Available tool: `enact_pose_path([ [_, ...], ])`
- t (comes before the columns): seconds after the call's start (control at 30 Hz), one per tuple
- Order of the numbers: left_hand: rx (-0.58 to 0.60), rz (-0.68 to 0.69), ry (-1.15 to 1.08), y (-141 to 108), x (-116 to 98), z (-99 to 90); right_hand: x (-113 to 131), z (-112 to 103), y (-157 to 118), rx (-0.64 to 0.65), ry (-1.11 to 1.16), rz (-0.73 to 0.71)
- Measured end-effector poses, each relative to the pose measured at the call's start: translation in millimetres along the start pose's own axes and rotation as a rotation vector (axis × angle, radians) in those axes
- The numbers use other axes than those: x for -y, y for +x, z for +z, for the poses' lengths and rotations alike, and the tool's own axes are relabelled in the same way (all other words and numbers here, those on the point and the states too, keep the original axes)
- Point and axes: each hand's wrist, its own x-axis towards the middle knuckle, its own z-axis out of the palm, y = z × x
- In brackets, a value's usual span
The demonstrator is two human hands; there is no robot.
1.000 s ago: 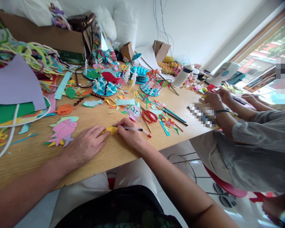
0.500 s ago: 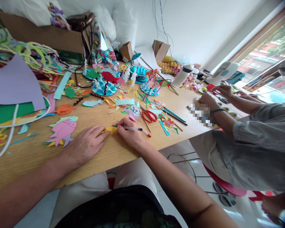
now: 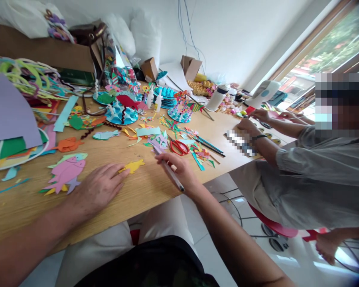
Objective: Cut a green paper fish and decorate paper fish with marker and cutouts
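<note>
On the wooden table, a small yellow paper fish [image 3: 135,166] lies with its left end under the fingertips of my left hand [image 3: 100,187], whose fingers are stretched out flat. A short way to the right, my right hand [image 3: 184,172] is closed around a pen [image 3: 172,175], held clear of the yellow fish. Beyond the right hand are red-handled scissors [image 3: 179,147] and colourful paper scraps [image 3: 158,141]. Left of my left hand is a pile of cut paper fish [image 3: 68,171], with pink on top.
Decorated blue discs [image 3: 121,113], glue bottles [image 3: 158,101] and dark pencils [image 3: 211,146] stand or lie farther back. At left are paper sheets [image 3: 10,107] and a cardboard box [image 3: 42,50]. A co-worker [image 3: 323,171] sits at right, arms over the table, whose front edge [image 3: 131,214] is near me.
My right hand has lifted off the yellow fish and moved right, with the pen turned in its fingers. More of the fish shows. My left hand stays on it; the whole view has shifted.
</note>
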Motion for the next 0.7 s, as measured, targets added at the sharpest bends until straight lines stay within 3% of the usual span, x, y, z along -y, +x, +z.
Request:
enact_pose_path([
  [0.13,-0.023,0.006,-0.028,-1.6,2.8,3.6,-21.8,-41.4,-3.7,-0.050,0.077,0.130],
  [0.23,-0.051,0.011,-0.009,-2.8,4.0,6.8,-36.7,-58.6,-3.7,-0.127,0.056,0.275],
  [0.4,-0.065,0.024,0.013,-2.8,4.2,7.4,-49.8,-55.8,-4.5,-0.157,-0.378,0.313],
  [0.5,-0.056,0.009,-0.006,-3.0,4.5,7.5,-54.0,-48.7,-7.4,-0.106,-0.560,0.329],
  [0.6,-0.047,-0.011,-0.016,-4.0,5.1,9.0,-58.5,-44.8,-10.8,-0.045,-0.655,0.370],
  [0.7,-0.022,-0.028,-0.035,-5.1,5.1,9.3,-59.4,-43.3,-13.7,-0.108,-0.617,0.356],
])
